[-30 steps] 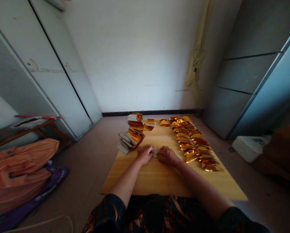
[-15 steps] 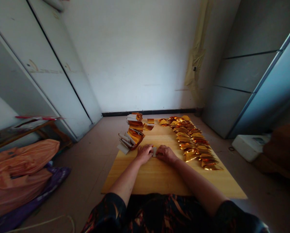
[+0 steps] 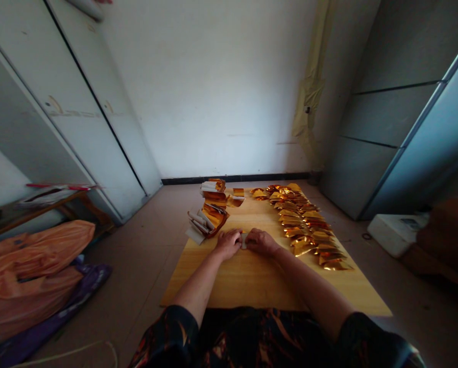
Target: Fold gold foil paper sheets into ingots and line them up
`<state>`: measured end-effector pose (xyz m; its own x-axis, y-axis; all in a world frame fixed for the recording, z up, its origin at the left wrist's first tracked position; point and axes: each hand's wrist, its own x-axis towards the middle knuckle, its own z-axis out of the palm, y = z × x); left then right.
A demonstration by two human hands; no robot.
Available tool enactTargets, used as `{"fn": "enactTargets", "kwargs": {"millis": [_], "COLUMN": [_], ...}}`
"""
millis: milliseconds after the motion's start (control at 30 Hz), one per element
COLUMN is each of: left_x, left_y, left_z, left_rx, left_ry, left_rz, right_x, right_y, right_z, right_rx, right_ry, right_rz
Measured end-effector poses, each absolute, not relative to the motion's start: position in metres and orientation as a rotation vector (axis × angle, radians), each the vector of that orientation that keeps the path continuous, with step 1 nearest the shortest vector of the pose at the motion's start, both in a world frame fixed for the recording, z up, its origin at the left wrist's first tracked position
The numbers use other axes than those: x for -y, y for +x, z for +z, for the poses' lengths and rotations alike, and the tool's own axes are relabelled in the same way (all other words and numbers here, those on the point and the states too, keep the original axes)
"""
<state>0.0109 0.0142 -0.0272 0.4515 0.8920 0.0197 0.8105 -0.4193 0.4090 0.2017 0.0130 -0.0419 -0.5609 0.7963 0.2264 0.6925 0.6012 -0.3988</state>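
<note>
Between my two hands a small greyish piece of paper (image 3: pixel 244 240) lies on the wooden table (image 3: pixel 236 281). My left hand (image 3: pixel 229 243) has its curled fingers on the paper's left edge. At the right edge, my right hand (image 3: pixel 262 242) grips it with bent fingers. Beyond my left hand is a fanned stack of grey and gold sheets (image 3: pixel 209 221), with another stack (image 3: pixel 213 188) behind it. Rows of folded gold foil pieces (image 3: pixel 303 220) cover the table's right side.
Orange cloth or plastic (image 3: pixel 41 250) and a purple bag (image 3: pixel 60 317) lie on the floor at left, by a low shelf (image 3: pixel 60 202). Grey cabinets (image 3: pixel 94 102) stand at left, another (image 3: pixel 382 112) at right. A white box (image 3: pixel 391 234) sits at right.
</note>
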Motion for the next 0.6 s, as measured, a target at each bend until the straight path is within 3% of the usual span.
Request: {"fn": "enactTargets", "kwargs": {"millis": [367, 600], "left_x": [-0.016, -0.016], "left_y": [0.009, 0.009], "left_z": [-0.032, -0.032], "left_rx": [-1.493, -1.509], "left_ry": [2.382, 2.337], "left_rz": [0.243, 0.215], "right_x": [-0.006, 0.002], "right_y": [0.189, 0.184], "right_z": [-0.033, -0.018], "right_rx": [2.452, 2.288], "right_ry": [-1.285, -1.402], "right_rz": [0.266, 0.577]}}
